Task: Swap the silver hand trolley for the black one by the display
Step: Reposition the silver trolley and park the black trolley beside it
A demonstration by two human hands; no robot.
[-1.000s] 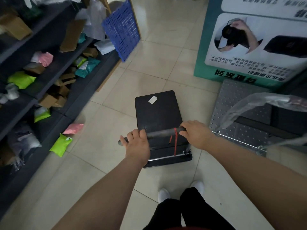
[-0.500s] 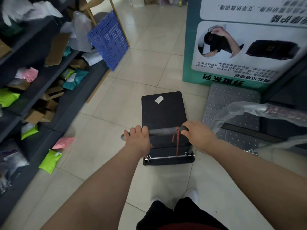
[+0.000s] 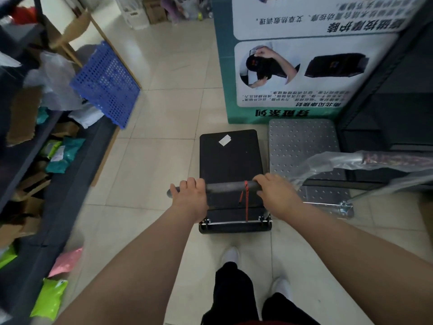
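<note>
The black hand trolley [image 3: 230, 158] stands on the tiled floor straight ahead of me, a white sticker on its deck and a red strap hanging from its dark handle bar [image 3: 230, 186]. My left hand [image 3: 189, 195] grips the bar's left end and my right hand [image 3: 274, 191] grips its right end. Directly to its right sits the silver hand trolley [image 3: 302, 141], a studded metal deck with a plastic-wrapped handle. Both trolleys are side by side at the foot of the green and white display board [image 3: 293, 73].
Dark shelving [image 3: 39, 141] crammed with parcels and coloured mailer bags runs along the left, with a blue perforated panel [image 3: 105, 83] leaning against it. A dark rack [image 3: 386, 109] rises on the right. My feet in white shoes [image 3: 230, 254] are just behind the black trolley.
The black trolley has rolled forward toward the display board with both hands on its bar, drawing level beside the silver trolley. My view has advanced with it.
</note>
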